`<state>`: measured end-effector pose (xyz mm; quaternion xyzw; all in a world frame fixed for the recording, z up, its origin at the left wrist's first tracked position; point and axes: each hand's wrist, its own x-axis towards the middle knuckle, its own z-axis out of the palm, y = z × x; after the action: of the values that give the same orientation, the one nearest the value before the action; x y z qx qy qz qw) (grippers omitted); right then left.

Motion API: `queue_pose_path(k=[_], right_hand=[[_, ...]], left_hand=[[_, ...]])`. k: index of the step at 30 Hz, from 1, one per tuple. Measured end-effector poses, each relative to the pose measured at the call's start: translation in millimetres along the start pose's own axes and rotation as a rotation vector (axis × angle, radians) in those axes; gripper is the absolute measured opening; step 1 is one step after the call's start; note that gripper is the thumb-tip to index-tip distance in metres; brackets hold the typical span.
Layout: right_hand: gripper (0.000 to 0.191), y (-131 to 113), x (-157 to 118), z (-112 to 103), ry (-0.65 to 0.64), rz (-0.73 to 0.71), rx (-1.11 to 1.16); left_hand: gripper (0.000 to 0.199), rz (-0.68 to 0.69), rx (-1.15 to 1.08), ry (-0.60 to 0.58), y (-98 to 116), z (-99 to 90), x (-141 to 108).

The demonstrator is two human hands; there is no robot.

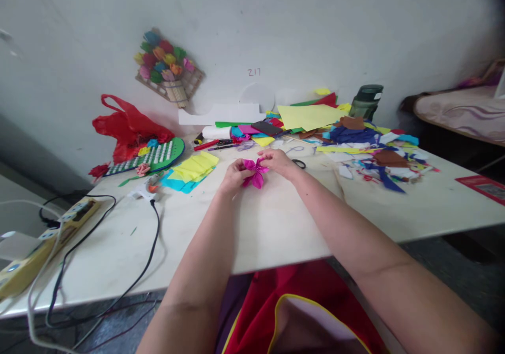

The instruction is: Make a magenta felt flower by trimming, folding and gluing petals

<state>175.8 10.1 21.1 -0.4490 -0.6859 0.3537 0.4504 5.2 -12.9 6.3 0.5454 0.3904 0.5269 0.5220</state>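
Pinching the pink flower (258,179) from two sides, both grips are narrow: the left grip (235,175) holds it by its left petals, while the right grip (276,160) has its fingertips on the upper right ones. The flower sits between the two, over the surface (272,233); whether it touches down cannot be told. Just beyond the right grip, partly behind the wrist, is a black loop (299,163). Left of the left grip lie yellow sheets (195,165) on blue sheets (185,186), then a corded tool (145,190). Farther off on that side slumps a red bag (123,128). Scraps (381,159) spread well right of the right grip, with a bottle (365,104) behind them.
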Motion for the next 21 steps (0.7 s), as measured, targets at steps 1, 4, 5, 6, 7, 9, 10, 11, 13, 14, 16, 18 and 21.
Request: queue_pose_path(k=[1, 4, 5, 6, 7, 9, 10, 11, 13, 14, 16, 18, 21], right_hand=[[0.004, 2, 1, 0, -0.006, -0.001, -0.001], [0.008, 4, 3, -1, 0.020, -0.019, -0.036], [0.011, 4, 4, -1, 0.042, -0.024, -0.062], [0.013, 3, 4, 0, 0.064, -0.028, -0.096], [0.015, 1, 4, 0, 0.079, -0.032, -0.134], [0.016, -3, 3, 1, 0.093, -0.048, -0.202], [0.016, -5, 2, 2, 0.092, -0.063, -0.223], [0.017, -6, 1, 2, 0.083, -0.086, -0.234], [0.018, -9, -2, 3, 0.047, -0.144, -0.232], [0.018, -10, -3, 3, 0.021, -0.171, -0.227], [0.017, -10, -4, 2, -0.019, -0.199, -0.224], [0.015, -9, -4, 2, -0.023, -0.188, -0.227], [0.009, -5, -1, 2, 0.001, -0.144, -0.240]], left_hand=[[0.028, -0.002, 0.011, -0.006, 0, 0.3, 0], [0.029, -0.004, 0.004, -0.016, 1, 1.0, -1], [0.029, -0.010, -0.002, -0.013, 1, 1.2, -1], [0.029, -0.016, -0.006, -0.009, 2, 1.2, 0], [0.029, -0.021, -0.007, -0.005, 2, 1.1, 0], [0.029, -0.032, -0.007, 0.006, 1, 0.8, 2], [0.029, -0.039, -0.009, 0.011, 0, 0.6, 2], [0.029, -0.045, -0.013, 0.015, 0, 0.3, 3], [0.029, -0.058, -0.032, 0.021, -3, -0.2, 4], [0.030, -0.062, -0.045, 0.022, -4, -0.5, 4], [0.031, -0.066, -0.067, 0.025, -6, -1.2, 5], [0.032, -0.066, -0.069, 0.033, -8, -2.0, 5], [0.034, -0.055, -0.057, 0.032, -9, -2.5, 6]])
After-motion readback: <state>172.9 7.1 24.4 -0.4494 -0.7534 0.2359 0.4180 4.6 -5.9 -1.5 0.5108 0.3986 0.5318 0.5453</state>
